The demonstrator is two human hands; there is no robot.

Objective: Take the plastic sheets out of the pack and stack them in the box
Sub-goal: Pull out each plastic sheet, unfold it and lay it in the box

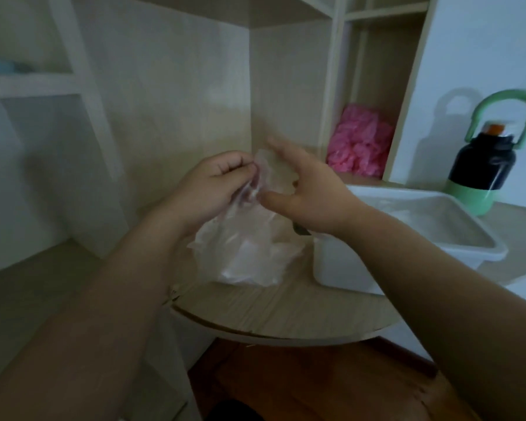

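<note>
A clear, crumpled plastic pack (pixel 246 250) stands on the round wooden table (pixel 286 314), just left of a white plastic box (pixel 340 268). My left hand (pixel 216 186) has its fingers curled and pinches the pack's top edge, lifting it. My right hand (pixel 307 189) hovers at the same top edge with fingers spread and the thumb near the plastic; it grips nothing that I can see. Pale plastic shows inside the box near its far wall (pixel 407 208). The sheets inside the pack are too blurred to tell apart.
A black and green bottle (pixel 483 168) with a green loop handle stands behind the box at the right. Crumpled pink plastic (pixel 362 147) fills a shelf cubby behind the table. Shelving walls close in at the left and back. Brown floor lies below the table's front edge.
</note>
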